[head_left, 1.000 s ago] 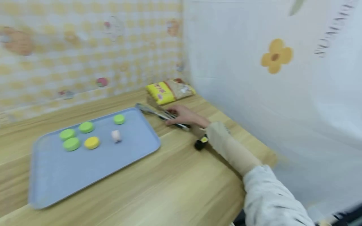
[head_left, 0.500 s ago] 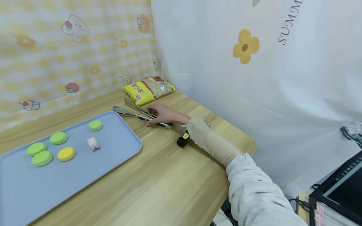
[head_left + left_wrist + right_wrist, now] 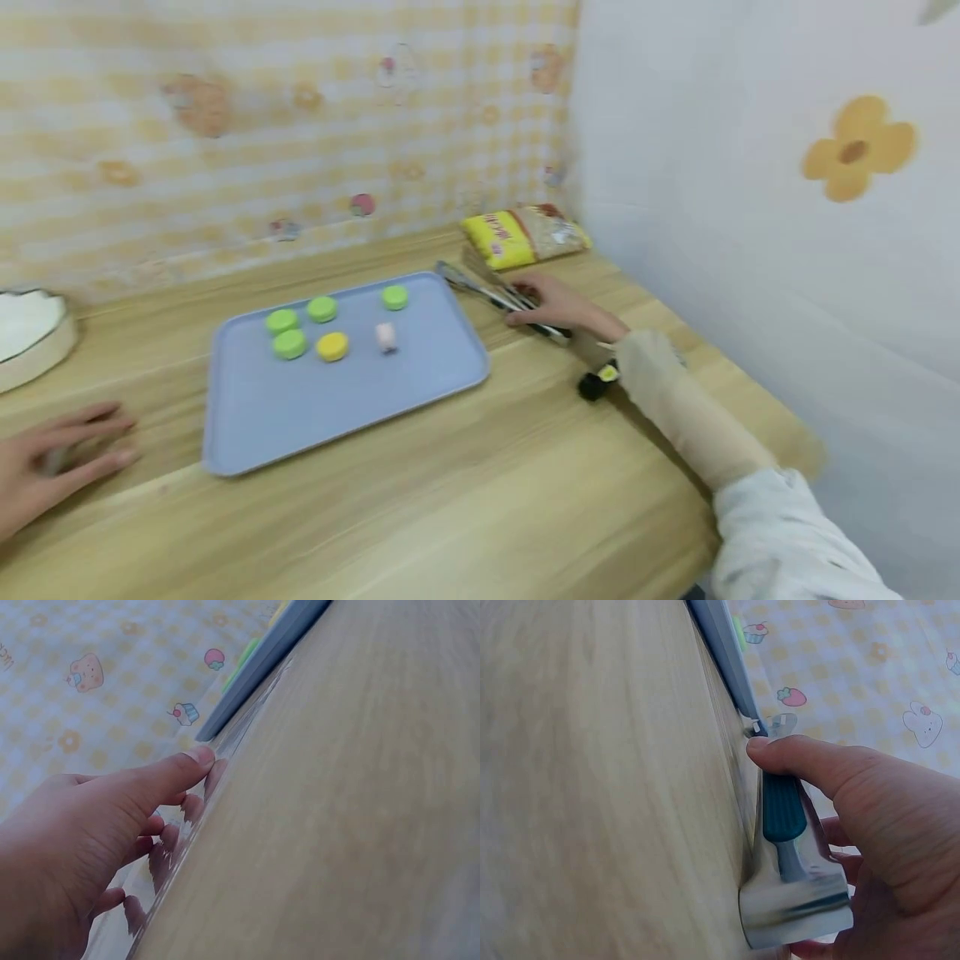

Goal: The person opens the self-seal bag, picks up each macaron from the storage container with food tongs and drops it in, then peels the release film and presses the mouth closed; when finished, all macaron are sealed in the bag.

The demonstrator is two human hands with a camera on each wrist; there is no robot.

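Observation:
Steel tongs [image 3: 476, 283] with dark teal grips lie on the table beside the tray's right end, jaws spread toward the wall. My right hand [image 3: 555, 302] holds them near the handle end. In the right wrist view, the thumb lies on one teal grip [image 3: 784, 806] and the fingers are round the far side. My left hand [image 3: 56, 458] is low over the table left of the tray, fingers apart and holding nothing. On the blue tray [image 3: 270, 408] are several green macarons [image 3: 395, 297], a yellow macaron [image 3: 332, 346] and a pale pink macaron [image 3: 386, 337] on edge.
A yellow food bag [image 3: 525, 236] lies at the back right, just behind the tongs. At the far left stands a white dish [image 3: 45, 354] with a dark scalloped rim. A checked cloth [image 3: 300, 133] hangs behind the table and a white one [image 3: 720, 217] along its right.
The head view swings right, then back left, bringing my left hand and the white dish into sight. My right hand stays on the tongs, and the macarons keep their places on the tray.

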